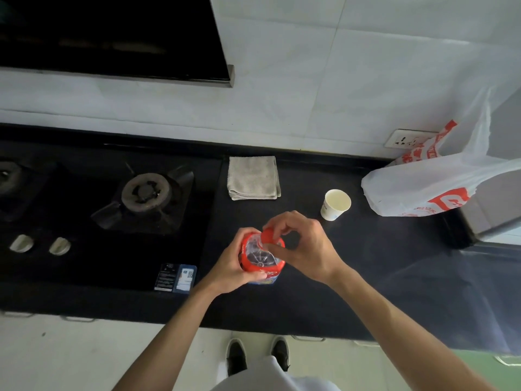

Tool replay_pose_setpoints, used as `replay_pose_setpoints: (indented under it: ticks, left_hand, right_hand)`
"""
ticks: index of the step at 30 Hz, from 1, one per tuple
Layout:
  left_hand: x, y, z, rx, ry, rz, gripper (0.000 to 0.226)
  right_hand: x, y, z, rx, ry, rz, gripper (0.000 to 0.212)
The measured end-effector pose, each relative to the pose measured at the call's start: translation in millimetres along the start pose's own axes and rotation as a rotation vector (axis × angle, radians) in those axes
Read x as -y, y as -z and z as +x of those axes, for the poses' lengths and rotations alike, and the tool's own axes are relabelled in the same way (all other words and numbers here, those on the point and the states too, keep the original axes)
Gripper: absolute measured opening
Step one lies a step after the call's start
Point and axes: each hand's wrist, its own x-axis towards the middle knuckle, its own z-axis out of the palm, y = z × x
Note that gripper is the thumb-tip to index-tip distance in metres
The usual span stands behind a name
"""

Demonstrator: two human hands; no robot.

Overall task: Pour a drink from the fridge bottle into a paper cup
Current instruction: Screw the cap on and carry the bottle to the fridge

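Observation:
A clear plastic bottle (pixel 260 256) with a red label stands upright on the black counter (pixel 366 263), seen from above. My left hand (pixel 228 266) grips its body from the left. My right hand (pixel 304 246) pinches the red cap (pixel 267 236) at the bottle's top between thumb and fingers. A white paper cup (pixel 335 204) stands upright and empty-looking on the counter, up and to the right of the bottle, apart from both hands.
A folded grey cloth (pixel 253 177) lies behind the bottle. A gas hob (pixel 146 193) with two knobs fills the left. A white and red plastic bag (pixel 439 187) sits at the right by a wall socket (pixel 408 138). The counter's front edge runs below my forearms.

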Motion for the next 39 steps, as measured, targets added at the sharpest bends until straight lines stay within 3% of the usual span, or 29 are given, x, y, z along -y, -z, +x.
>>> replay_pose_setpoints:
  ticks: [8, 14, 18, 25, 29, 33, 39]
  left_hand:
    - [1, 1, 0, 0.018, 0.013, 0.009, 0.082]
    - [5, 1, 2, 0.007, 0.025, 0.029, 0.084]
    - [6, 1, 2, 0.003, 0.027, 0.044, 0.084]
    - [6, 1, 1, -0.001, 0.012, 0.02, 0.082]
    - [6, 1, 1, -0.005, 0.009, 0.011, 0.083]
    - [5, 1, -1, -0.004, 0.022, 0.004, 0.084]
    - [5, 0, 0, -0.011, 0.028, -0.013, 0.083]
  right_hand:
    - [-7, 0, 7, 0.153, 0.092, -0.1, 0.021]
    - [10, 17, 26, 0.431, 0.348, -0.416, 0.026]
    - [14, 19, 35, 0.505, 0.445, -0.564, 0.025]
    - [12, 8, 39, 0.361, 0.325, -0.674, 0.028]
    - [5, -3, 41, 0.205, 0.347, -0.782, 0.048]
    - [7, 3, 41, 0.314, 0.163, -0.885, 0.071]
    - [10, 23, 34, 0.556, 0.336, -0.635, 0.041]
